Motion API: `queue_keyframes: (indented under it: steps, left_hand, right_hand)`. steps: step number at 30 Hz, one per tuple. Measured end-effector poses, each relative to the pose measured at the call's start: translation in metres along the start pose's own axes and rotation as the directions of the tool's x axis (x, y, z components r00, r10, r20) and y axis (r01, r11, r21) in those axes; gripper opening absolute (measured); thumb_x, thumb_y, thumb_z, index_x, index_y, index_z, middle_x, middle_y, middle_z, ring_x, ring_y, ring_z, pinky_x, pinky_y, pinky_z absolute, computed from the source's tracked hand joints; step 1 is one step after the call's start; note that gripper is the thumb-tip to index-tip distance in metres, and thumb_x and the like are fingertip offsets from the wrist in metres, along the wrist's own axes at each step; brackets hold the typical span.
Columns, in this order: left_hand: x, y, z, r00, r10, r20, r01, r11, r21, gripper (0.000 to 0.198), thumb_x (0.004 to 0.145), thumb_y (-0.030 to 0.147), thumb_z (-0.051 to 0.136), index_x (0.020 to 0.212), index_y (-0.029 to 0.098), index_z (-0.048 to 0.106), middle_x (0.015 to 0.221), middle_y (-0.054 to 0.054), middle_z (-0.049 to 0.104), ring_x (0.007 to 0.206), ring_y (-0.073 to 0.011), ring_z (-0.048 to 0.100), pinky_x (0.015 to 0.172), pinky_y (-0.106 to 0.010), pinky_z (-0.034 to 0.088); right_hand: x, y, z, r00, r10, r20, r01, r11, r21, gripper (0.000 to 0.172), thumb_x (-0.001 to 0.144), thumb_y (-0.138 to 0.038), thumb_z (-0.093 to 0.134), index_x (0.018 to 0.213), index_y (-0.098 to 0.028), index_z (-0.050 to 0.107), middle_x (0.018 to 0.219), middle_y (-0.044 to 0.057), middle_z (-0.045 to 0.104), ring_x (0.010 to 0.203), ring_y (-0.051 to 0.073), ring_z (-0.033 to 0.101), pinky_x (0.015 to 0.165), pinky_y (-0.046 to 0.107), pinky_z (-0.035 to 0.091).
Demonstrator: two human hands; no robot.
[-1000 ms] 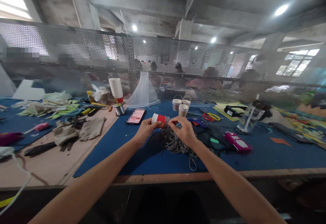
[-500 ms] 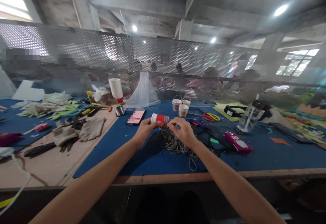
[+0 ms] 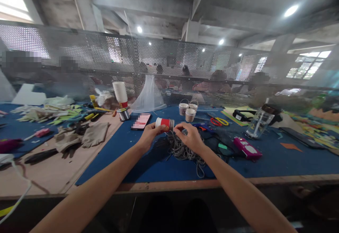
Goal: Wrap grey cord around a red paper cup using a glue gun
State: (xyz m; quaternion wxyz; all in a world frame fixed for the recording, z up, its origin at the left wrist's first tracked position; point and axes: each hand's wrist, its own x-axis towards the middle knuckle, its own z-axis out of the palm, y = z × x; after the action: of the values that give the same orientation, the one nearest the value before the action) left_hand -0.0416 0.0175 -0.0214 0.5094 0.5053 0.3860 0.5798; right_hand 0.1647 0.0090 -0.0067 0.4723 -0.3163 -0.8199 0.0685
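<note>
My left hand (image 3: 149, 136) is closed around a small red-and-white paper cup (image 3: 165, 122), held on its side above the table. The cup's right end is banded with grey, apparently cord wound around it. Close to that end, my right hand (image 3: 190, 137) pinches with thumb and forefinger on what looks like a strand of grey cord; the strand itself is hard to make out. Beneath both hands lies a loose tangle of grey cord (image 3: 182, 151), partly covered by my right hand.
Behind the hands stand several small cups with handles (image 3: 190, 115). A phone (image 3: 141, 121) and stacked paper cups (image 3: 120, 92) are left; a glue gun (image 3: 203, 127), scissors (image 3: 219, 121), a magenta box (image 3: 247, 148) and a clear bottle (image 3: 259, 124) are right. Gloves (image 3: 95, 134) lie far left.
Both hands and the cup have shifted very slightly left. The grips look the same, and the things on the table have stayed put.
</note>
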Motion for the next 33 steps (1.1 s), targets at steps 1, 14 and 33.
queue_keyframes:
  steps: [1,14,33]
  left_hand:
    - [0.0,0.0,0.0,1.0,-0.01,-0.01,0.01,1.0,-0.003,0.026,0.066,0.034,0.08,0.084,0.016,0.075,0.083,-0.007,0.076,0.077,-0.0206,0.067,0.08,-0.032,0.05]
    - [0.0,0.003,0.0,0.998,-0.065,-0.013,0.063,0.991,-0.118,0.025,0.065,0.033,0.082,0.082,0.016,0.075,0.083,-0.006,0.075,0.078,-0.0178,0.066,0.079,-0.031,0.05]
    - [0.0,0.003,-0.002,0.994,-0.107,-0.036,0.1,0.981,-0.165,0.025,0.066,0.031,0.082,0.083,0.015,0.073,0.082,-0.004,0.072,0.074,-0.0133,0.063,0.073,-0.026,0.051]
  right_hand:
    - [0.0,0.0,0.0,1.0,0.004,-0.004,-0.004,1.0,-0.002,0.013,0.093,-0.031,0.056,0.093,-0.022,0.066,0.086,0.003,0.071,0.081,0.019,0.065,0.081,0.031,0.047]
    - [0.001,0.004,0.003,0.994,-0.078,0.08,0.084,0.993,-0.081,0.016,0.088,-0.037,0.067,0.088,-0.021,0.067,0.078,0.001,0.07,0.077,0.017,0.064,0.079,0.03,0.043]
    - [0.005,0.017,-0.01,0.993,0.064,-0.099,-0.083,0.977,-0.196,0.021,0.096,-0.033,0.051,0.092,-0.02,0.066,0.088,0.005,0.071,0.081,0.019,0.064,0.081,0.03,0.043]
